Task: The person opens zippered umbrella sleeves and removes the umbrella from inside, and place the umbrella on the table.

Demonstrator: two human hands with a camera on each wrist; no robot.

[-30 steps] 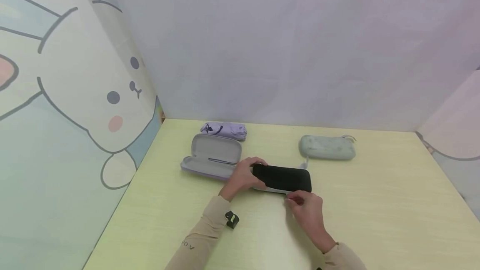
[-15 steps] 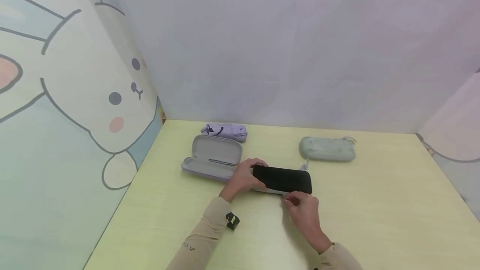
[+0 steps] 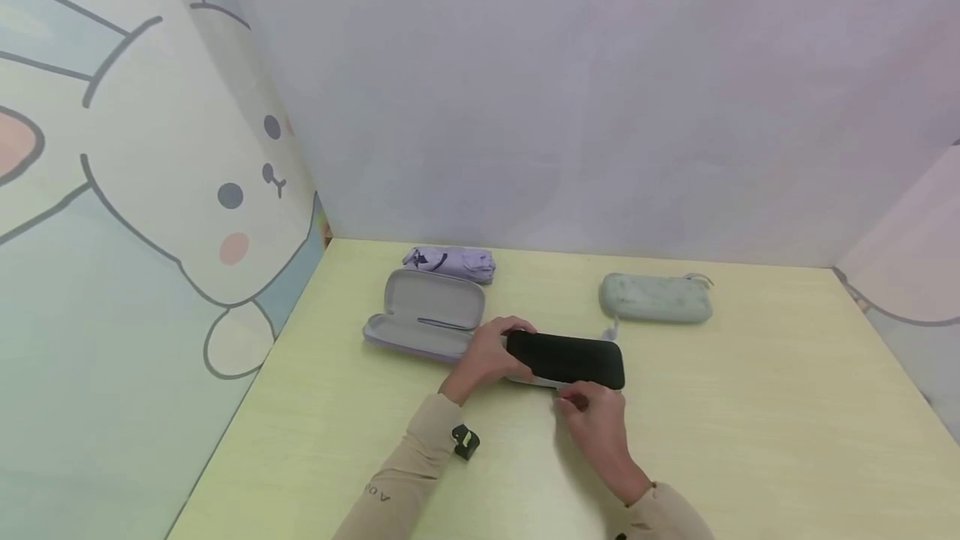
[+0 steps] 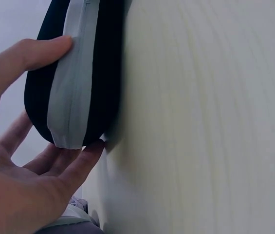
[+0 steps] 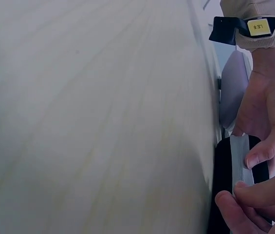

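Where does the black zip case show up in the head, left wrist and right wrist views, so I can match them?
Head: black case below and right of centre.
Left wrist: black case at upper left, cut off by the top edge.
Right wrist: black case at lower right, partly hidden.
Shared landmark: the left hand, holding one end.

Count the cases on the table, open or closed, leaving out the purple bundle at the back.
3: the black case gripped by the left hand; the open grey-lined case to its left; and the pale green case, farther back to the right. No other shows.
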